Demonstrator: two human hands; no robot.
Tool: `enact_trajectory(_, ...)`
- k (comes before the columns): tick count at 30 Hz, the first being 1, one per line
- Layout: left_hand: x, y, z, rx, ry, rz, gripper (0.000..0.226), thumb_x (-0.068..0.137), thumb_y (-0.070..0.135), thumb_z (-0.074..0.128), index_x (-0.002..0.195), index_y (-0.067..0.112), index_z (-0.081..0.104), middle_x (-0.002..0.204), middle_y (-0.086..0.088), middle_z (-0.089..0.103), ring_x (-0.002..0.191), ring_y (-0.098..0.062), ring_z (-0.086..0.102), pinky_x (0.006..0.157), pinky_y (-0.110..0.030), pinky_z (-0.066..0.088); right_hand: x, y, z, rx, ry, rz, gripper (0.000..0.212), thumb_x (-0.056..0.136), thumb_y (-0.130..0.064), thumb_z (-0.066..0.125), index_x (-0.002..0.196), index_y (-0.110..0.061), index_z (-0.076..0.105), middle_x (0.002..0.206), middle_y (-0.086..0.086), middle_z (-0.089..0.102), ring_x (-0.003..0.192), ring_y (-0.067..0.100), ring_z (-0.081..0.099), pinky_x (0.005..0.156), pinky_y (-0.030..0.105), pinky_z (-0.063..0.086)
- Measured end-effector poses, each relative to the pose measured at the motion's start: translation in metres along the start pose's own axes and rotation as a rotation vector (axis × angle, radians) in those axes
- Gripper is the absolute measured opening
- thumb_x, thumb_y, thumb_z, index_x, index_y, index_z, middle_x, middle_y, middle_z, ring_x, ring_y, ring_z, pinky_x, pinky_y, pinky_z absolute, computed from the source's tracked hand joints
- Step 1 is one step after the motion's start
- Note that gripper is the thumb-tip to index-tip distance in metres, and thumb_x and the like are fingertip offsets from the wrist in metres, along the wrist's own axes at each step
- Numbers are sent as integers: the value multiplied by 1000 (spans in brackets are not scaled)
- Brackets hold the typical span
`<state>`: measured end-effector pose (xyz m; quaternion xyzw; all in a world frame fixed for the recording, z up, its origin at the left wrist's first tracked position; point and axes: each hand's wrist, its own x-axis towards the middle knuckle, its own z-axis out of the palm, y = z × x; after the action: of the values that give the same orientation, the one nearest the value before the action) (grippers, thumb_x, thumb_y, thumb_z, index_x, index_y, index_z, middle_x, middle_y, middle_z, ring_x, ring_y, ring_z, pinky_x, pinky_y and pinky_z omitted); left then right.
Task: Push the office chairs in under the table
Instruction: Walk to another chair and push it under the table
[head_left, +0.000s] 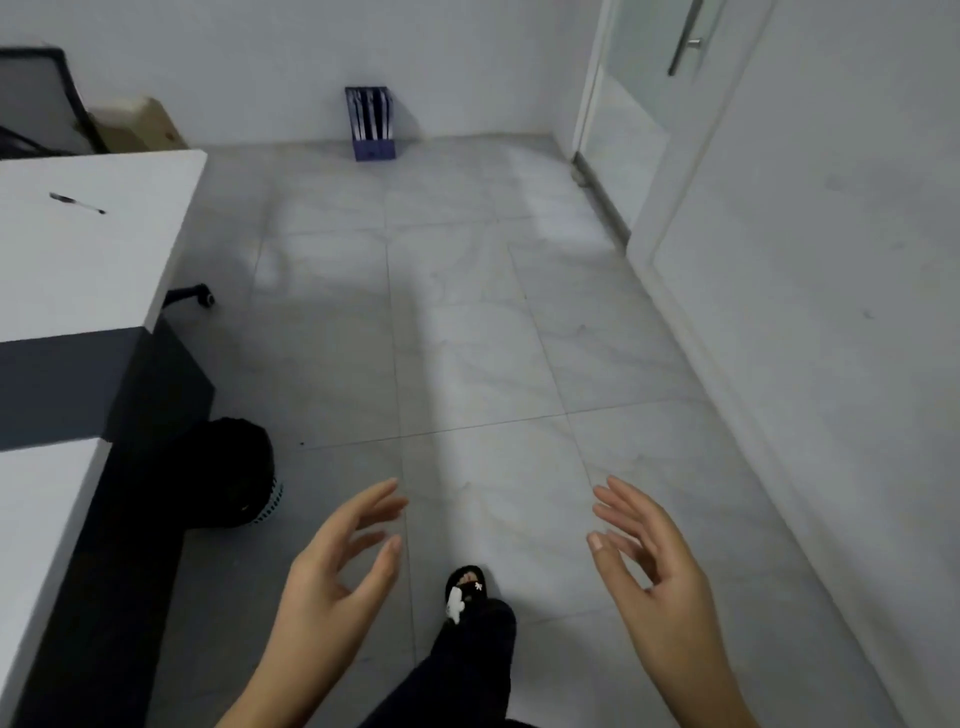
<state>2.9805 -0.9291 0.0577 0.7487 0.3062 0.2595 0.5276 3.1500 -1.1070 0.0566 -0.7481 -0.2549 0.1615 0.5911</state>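
Standing at the far end of the white table (78, 249), an office chair (39, 98) shows only its dark mesh back at the upper left. A chair caster (200, 295) sticks out from under the table edge onto the grey tiled floor (467, 312). A pen (77, 203) lies on the tabletop. Both hands are empty in the air above the floor, palms facing each other: the left hand (332, 566) and the right hand (654, 566) have their fingers spread and slightly curled, touching nothing. Between them one foot in a black sandal (466, 590) steps forward. A black bin (234, 473) stands beside the table, and a blue file holder (370, 123) rests against the far wall.
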Motion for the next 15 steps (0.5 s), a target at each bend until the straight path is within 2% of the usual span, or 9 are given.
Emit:
enact_trajectory(4, 102, 13, 7, 12, 29, 20, 39, 71, 43, 53, 108, 56, 55, 109, 26, 65, 101, 0, 63, 84, -6, 46, 108, -12, 12, 23, -15, -35, 41, 73, -28, 59, 112, -41, 54, 117, -21, 61, 108, 5, 60, 91, 19, 47)
enact_trajectory(7, 162, 16, 11, 4, 35, 6, 39, 71, 42, 53, 107, 58, 54, 108, 26, 65, 100, 0, 63, 84, -6, 46, 174, -17, 18, 28, -46, -24, 41, 73, -29, 59, 114, -38, 55, 116, -23, 61, 108, 3, 59, 91, 16, 46)
enact_trajectory(12, 262, 11, 26, 13, 95, -18, 39, 71, 43, 53, 106, 59, 55, 108, 25, 65, 101, 0, 63, 83, -6, 47, 286, -13, 30, 18, -97, -37, 39, 75, -30, 59, 110, -46, 53, 117, -23, 60, 108, 2, 59, 92, 18, 46)
enact_trajectory(15, 333, 6, 43, 4, 145, -22, 38, 70, 42, 53, 105, 59, 55, 107, 27, 65, 98, 1, 64, 82, -5, 46, 362, -4, 37, 16, -136, -50, 37, 78, -46, 65, 113, -43, 52, 120, -22, 59, 110, 2, 58, 91, 15, 46)
